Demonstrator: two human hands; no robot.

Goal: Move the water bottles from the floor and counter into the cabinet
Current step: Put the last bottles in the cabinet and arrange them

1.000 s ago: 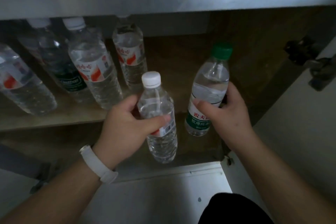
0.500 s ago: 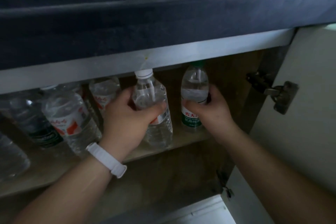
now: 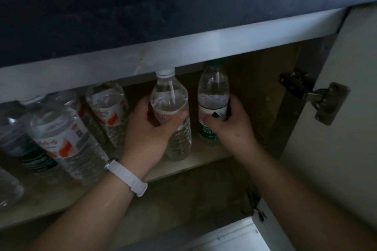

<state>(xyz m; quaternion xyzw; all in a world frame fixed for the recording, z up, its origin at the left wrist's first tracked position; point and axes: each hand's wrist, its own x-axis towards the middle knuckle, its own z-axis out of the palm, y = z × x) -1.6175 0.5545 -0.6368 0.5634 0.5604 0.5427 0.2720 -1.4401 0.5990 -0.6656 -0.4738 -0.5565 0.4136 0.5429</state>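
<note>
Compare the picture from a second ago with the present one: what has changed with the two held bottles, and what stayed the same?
Both hands carried their bottles forward into the cabinet: the white-capped bottle in the left hand and the green-capped bottle in the right hand now stand on the shelf. Neither was let go. The bottles further left and the open door stayed put.

White-capped bottle (image 3: pixel 169 96): red-white label; green-capped bottle (image 3: pixel 213 91): green-white label; wristband (image 3: pixel 127 177) white; counter front (image 3: pixel 183 6) dark blue

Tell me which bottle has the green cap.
The rightmost bottle, gripped by the right hand; the left hand holds a white-capped bottle.
</note>
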